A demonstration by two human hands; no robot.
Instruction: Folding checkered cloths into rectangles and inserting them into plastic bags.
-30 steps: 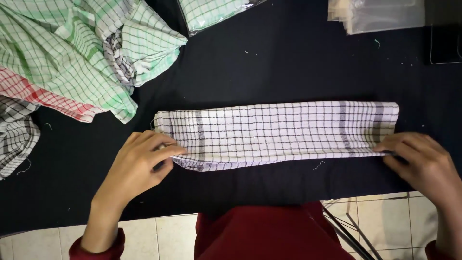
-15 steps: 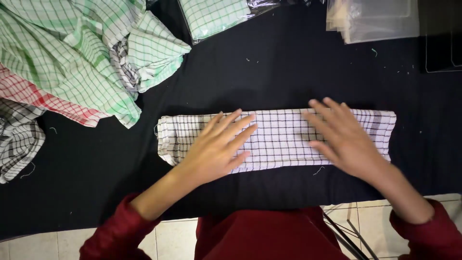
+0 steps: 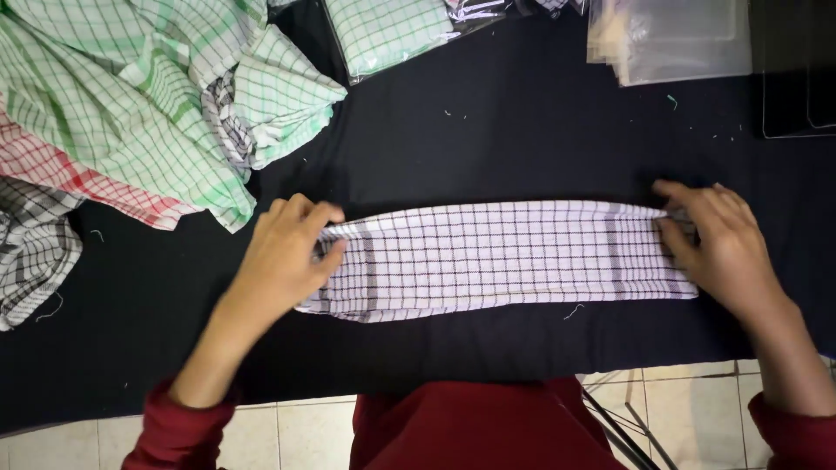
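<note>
A white cloth with dark checks [image 3: 496, 257] lies folded into a long narrow strip across a black table cover [image 3: 488, 148]. My left hand [image 3: 283, 252] rests on the strip's left end, fingers curled over the edge and pinching it. At the strip's right end my right hand [image 3: 718, 244] grips the cloth between thumb and fingers. Both sleeves are dark red.
A heap of green, red and black checked cloths [image 3: 131, 113] fills the upper left. A folded green checked cloth [image 3: 392, 30] lies at the top centre. Clear plastic bags [image 3: 670, 39] sit at the top right. The table's near edge meets a tiled floor [image 3: 688, 409].
Both hands slid outward from the middle of the strip to its two ends and now grip them. The strip looks stretched a little longer.
</note>
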